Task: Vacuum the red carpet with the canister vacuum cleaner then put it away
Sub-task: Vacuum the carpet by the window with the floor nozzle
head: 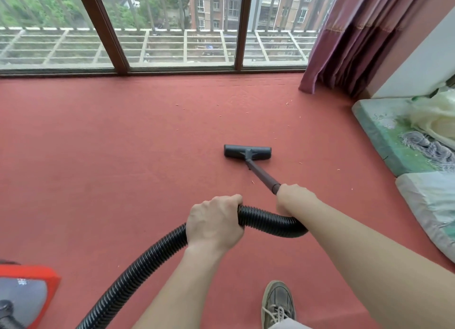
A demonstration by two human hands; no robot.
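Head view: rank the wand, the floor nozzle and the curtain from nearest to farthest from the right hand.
1. Wand: gripped by the right hand at its near end.
2. Floor nozzle: at the wand's far end, ahead on the red carpet.
3. Curtain: far right corner, beside the window.

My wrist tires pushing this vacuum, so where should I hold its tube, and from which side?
Probably the upper end of the tube, near the ribbed hose, coming from above and behind. It slants down and away to the floor head lying flat on the carpet, so a hold there pushes along its length. The right hand grips there; the left hand holds the hose.
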